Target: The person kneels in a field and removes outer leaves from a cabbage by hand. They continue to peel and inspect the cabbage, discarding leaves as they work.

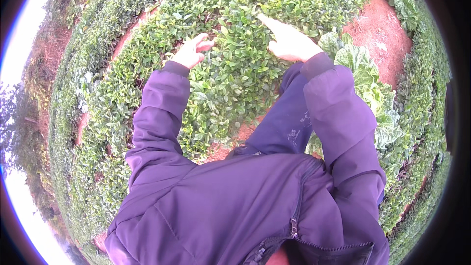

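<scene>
Tea bushes with dense, glossy green leaves spread before me. My left hand is just over the foliage at the left, its fingers apart and partly curled, with nothing visible in them. Across from it, my right hand reaches over the leaves with fingers stretched forward and thumb held away from them. It looks empty, though glare washes out its detail. Leaves lie close to the fingertips of both hands; whether they touch is unclear.
Large-leaved, cabbage-like plants grow beside my right forearm. Beyond them is a patch of bare reddish soil. My bent leg in dark blue trousers is close against the bushes. More hedge rows curve along the left.
</scene>
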